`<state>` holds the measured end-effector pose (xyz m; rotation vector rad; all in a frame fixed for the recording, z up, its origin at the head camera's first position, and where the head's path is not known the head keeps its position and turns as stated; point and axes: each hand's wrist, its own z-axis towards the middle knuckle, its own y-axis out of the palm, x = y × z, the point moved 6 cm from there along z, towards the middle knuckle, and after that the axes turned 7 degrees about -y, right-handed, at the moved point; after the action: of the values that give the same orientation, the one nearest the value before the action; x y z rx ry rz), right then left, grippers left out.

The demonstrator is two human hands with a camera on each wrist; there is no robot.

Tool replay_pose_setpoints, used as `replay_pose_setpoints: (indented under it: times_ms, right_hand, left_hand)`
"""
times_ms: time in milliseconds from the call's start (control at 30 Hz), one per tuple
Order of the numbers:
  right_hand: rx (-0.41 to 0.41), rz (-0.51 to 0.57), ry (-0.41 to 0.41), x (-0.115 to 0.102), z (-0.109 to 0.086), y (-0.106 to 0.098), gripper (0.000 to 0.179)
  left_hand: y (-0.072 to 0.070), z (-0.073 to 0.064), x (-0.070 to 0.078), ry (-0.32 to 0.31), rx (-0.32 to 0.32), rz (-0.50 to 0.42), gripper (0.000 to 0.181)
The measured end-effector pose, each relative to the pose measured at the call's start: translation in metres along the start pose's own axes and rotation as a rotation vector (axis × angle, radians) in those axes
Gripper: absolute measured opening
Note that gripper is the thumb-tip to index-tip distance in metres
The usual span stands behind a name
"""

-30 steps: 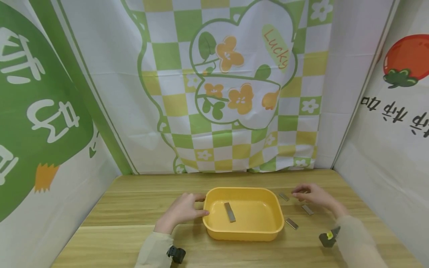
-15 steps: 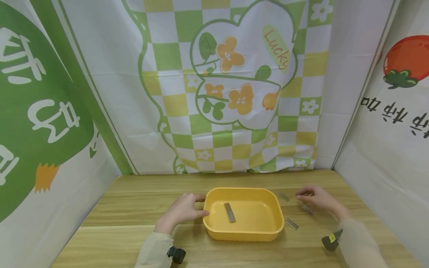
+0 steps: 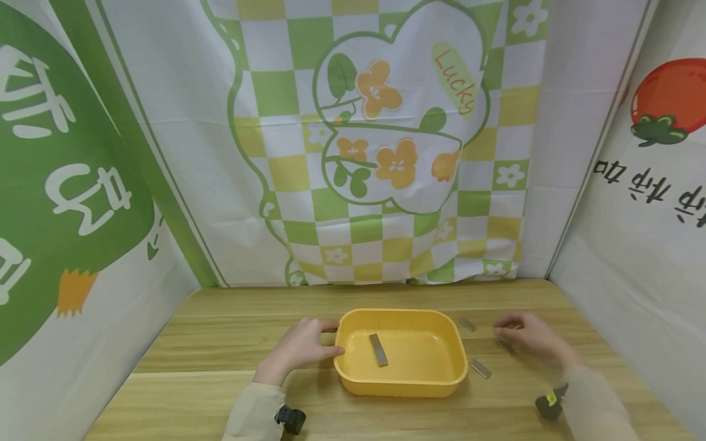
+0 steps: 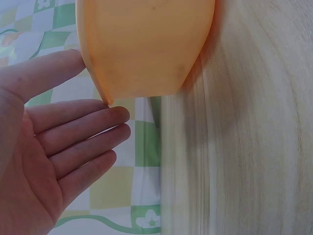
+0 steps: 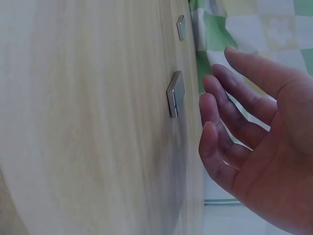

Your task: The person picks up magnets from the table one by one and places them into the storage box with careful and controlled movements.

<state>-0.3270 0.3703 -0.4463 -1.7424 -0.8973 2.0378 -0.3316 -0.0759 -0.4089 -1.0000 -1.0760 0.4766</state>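
Observation:
A yellow plastic basin (image 3: 401, 389) stands on the wooden table. My left hand (image 3: 302, 348) is at its left end, thumb and index fingertips touching the rim, other fingers straight in the left wrist view. Inside the basin lies a narrow flat metal bar (image 3: 378, 350), apparently two pieces end to end. My right hand (image 3: 531, 334) hovers over a small flat metal block (image 3: 505, 346), partly covering it. In the right wrist view its fingers are loosely bent, apart from the nearer metal block (image 5: 176, 94), and hold nothing.
Two more metal blocks lie right of the basin: one farther back (image 3: 467, 324), one nearer the front (image 3: 480, 369). A checked cloth (image 3: 397, 245) hangs behind the table (image 3: 231, 318), and printed cloth walls (image 3: 634, 294) close both sides. Each wrist wears a small black camera.
My right hand has drifted right and slightly toward me, from beside the back block to over the rightmost one. My left hand, the basin and the bar inside have not moved.

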Motion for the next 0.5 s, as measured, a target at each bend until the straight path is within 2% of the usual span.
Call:
replay_pose_setpoints:
  times_ms: [100, 267, 500]
  right_hand:
    - [0.001, -0.001, -0.003, 0.0038, -0.0008, -0.0011, 0.034]
    - [0.000, -0.085, -0.036, 0.0061, -0.0026, -0.0031, 0.035]
    - [0.006, -0.130, -0.007, 0.0102, -0.0072, -0.0042, 0.036]
  left_hand:
    - [0.0001, 0.0001, 0.0001, -0.001, -0.001, 0.003, 0.055]
    - [0.0001, -0.0002, 0.0008, 0.004, -0.007, -0.004, 0.054]
    - [0.0006, 0.0002, 0.0007, 0.011, -0.011, -0.003, 0.053]
